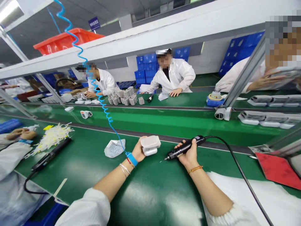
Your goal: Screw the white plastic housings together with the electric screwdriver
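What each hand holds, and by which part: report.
The left hand holds a white plastic housing by its left end; the right hand, a black electric screwdriver, around its body.

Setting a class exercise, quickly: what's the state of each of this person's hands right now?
Left hand: closed, holding a pale plastic part.
Right hand: closed around a black corded screwdriver.

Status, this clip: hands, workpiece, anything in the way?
Left hand gripping white, rounded plastic device. Right hand holding black cylindrical electric screwdriver, tip off device. Blue coiled cord at left wrist, clear of tip.
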Available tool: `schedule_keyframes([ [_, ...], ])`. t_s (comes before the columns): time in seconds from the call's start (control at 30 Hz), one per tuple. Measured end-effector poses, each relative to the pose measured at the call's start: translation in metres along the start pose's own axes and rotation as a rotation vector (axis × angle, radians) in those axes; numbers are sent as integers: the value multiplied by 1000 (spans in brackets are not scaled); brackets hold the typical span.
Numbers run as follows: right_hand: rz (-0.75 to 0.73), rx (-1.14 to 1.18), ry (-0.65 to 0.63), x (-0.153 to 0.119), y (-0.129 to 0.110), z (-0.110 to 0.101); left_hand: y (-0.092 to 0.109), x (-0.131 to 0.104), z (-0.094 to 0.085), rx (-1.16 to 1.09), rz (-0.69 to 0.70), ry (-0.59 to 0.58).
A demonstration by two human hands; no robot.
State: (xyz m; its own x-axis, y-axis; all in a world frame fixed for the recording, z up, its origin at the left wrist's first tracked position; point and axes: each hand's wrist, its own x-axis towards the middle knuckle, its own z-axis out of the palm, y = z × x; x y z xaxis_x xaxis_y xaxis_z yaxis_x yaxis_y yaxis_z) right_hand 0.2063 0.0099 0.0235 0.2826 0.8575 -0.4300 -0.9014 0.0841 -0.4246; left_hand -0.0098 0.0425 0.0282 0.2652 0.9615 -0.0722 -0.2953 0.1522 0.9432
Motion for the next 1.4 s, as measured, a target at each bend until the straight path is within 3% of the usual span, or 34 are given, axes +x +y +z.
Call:
schedule_keyframes([
  [0.13,-73,12,25,-1,-16,3,-16,-37,13,-63,-64,-62],
  [0.27,-267,28,11,-18,-44,16,-18,-54,20,272,67,-134],
  [0.4,-479,-30,-157,-57,-65,36,-17,-61,20,749,239,-263],
  [0.53,-630,-215,-392,-97,-63,51,-12,-62,19,917,315,-404],
  [0.63,-640,-334,-548,-112,-49,56,-8,-62,20,949,347,-456],
  [0.73,-618,-375,-615,-115,-33,56,-5,-61,21,957,378,-491],
  [0.93,-608,-379,-652,-106,-14,51,-2,-61,23,989,386,-525],
  [1.4,-591,-393,-705,-101,-9,48,2,-60,27,1050,402,-571],
])
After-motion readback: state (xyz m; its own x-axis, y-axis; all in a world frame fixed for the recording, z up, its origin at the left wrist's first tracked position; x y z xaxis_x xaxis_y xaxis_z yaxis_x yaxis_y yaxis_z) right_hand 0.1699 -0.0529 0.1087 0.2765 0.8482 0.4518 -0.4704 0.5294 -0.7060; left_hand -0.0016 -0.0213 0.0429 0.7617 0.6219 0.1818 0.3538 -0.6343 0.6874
